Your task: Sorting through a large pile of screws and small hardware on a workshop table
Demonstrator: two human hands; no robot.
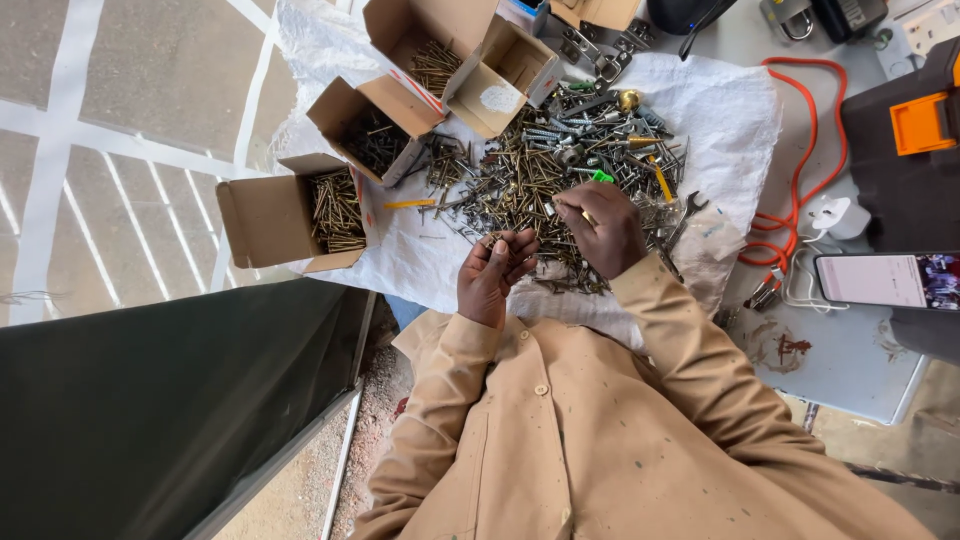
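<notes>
A big heap of mixed screws and bolts (pixel 545 165) lies on a white woven sack (pixel 715 100) spread over the table. My left hand (pixel 495 272) is cupped palm-up at the heap's near edge, holding several screws. My right hand (pixel 600 228) rests on the heap, its fingertips pinched on a screw. Open cardboard boxes stand to the left: one with brass screws (pixel 335 210), one with dark screws (pixel 372 140), another with screws farther back (pixel 432 62), and an empty one (pixel 505 75).
A spanner (pixel 688 212) and metal hinges (pixel 600 55) lie by the heap. An orange cable (pixel 800 160), a white charger (pixel 838 215), a phone (pixel 888 280) and a black-and-orange tool case (pixel 915 130) sit to the right. A dark board (pixel 160 400) stands at lower left.
</notes>
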